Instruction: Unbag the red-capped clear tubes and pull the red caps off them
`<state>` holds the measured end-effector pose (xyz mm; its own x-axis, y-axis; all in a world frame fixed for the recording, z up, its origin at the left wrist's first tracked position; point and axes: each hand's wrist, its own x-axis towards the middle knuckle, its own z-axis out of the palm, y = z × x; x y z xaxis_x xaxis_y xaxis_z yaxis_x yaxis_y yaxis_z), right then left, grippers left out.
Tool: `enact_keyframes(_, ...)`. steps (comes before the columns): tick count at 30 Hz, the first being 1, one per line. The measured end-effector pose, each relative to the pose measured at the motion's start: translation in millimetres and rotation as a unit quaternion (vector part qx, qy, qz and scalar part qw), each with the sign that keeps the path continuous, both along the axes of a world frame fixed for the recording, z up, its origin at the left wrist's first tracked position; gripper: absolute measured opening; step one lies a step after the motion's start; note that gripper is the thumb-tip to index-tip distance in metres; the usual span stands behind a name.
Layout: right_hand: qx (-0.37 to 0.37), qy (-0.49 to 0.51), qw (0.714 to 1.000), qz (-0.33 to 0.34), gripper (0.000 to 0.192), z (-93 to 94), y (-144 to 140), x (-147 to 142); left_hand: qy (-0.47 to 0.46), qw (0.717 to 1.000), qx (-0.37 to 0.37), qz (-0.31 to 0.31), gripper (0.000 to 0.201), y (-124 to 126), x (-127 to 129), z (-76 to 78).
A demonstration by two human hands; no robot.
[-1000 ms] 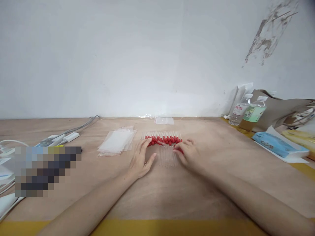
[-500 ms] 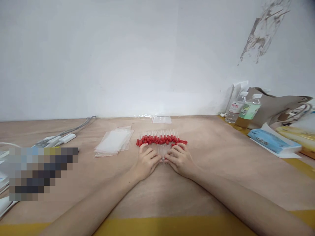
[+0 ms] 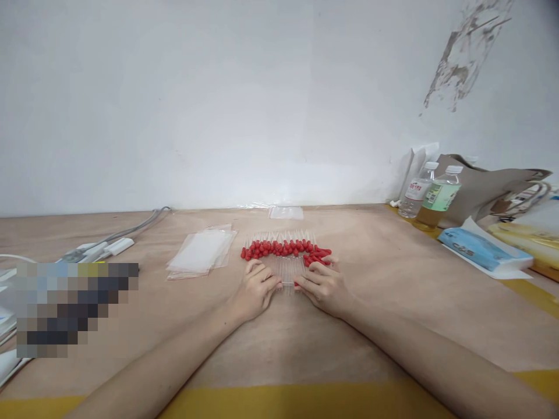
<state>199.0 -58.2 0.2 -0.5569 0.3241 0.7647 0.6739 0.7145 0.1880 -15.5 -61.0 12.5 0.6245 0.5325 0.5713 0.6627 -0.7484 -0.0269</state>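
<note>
Table (image 3: 393,326): bare plywood top with a yellow front edge, set against a white wall (image 3: 218,105); every other item lies on it.

Brown paper bag (image 3: 489,186): far right of the pipette pile, at the wall.

Blue tissue pack (image 3: 474,250): right of the pipette pile, nearer than the bag.

Two plastic bottles (image 3: 432,198): upright, right of the pipette pile, just in front of the bag.

Stack of clear zip bags (image 3: 203,251): just left of the pipette pile, apart from it. One more clear bag (image 3: 286,212) lies behind the pile, near the wall.

White cables and plugs (image 3: 105,247): well left of the pipette pile.

Pipette pile (image 3: 286,256): clear droppers with red bulbs, side by side at table centre, bulbs in a row along the far side.

Left hand (image 3: 257,288): at the near left edge of the pile, grip closed with fingertips pressed on the clear stems.

Right hand (image 3: 321,285): at the near right edge, grip closed likewise on the stems, one red bulb under the fingertips.
</note>
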Motion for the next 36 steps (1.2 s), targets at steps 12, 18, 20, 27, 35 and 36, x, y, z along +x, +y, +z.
enact_keyframes(12, -0.242, 0.344, 0.901, -0.106, 0.033, 7.4, 54, 62, -0.101, 0.987, -0.090, 0.090, 0.032, 22, -18, -11.4)
enact_keyframes(18, -0.346, 0.384, 0.844, -0.143, 0.036, -12.1, 81, 76, -0.142, 0.985, -0.070, 0.069, 0.032, 26, -11, -16.7)
enact_keyframes(20, -0.362, 0.375, 0.842, -0.142, 0.032, -15.8, 87, 76, -0.150, 0.983, -0.080, 0.064, 0.027, 24, -8, -14.8)
enact_keyframes(27, -0.421, 0.334, 0.836, -0.115, 0.023, -21.6, 94, 73, -0.163, 0.973, -0.156, 0.042, 0.029, 14, -3, -2.9)
enact_keyframes(35, -0.478, 0.328, 0.804, -0.132, 0.030, -14.1, 101, 76, -0.190, 0.963, -0.178, 0.071, 0.027, 15, -7, 1.4)
enact_keyframes(36, -0.488, 0.328, 0.797, -0.141, 0.029, -10.9, 104, 75, -0.189, 0.963, -0.177, 0.072, 0.027, 15, -7, 1.4)
